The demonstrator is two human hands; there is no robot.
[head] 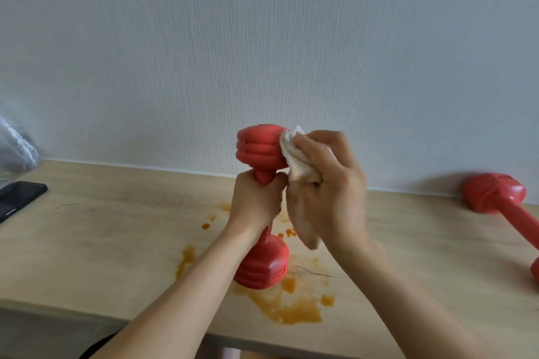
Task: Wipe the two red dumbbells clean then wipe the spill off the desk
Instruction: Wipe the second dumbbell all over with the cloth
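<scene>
Nearest, an orange spill [294, 307] spread over the desk [96, 245], not yet wiped. Just above it, dumbbell 1 [262, 151] held upright, lower head [262, 267] hanging close over the spill, handle clenched in the left hand [256, 201]. Beside it, right hand [326, 183] bunched round a white cloth [294, 154], pressing it against the upper head's right flank. Best done by turning the handle with the left wrist while dragging the cloth round each ridge, then flipping for the lower head; worth keeping that lower head out of the spill. Farther right, dumbbell 2 [495, 195] lying on the desk against the wall [262, 38]. Far left, a dark phone [20, 195].
</scene>
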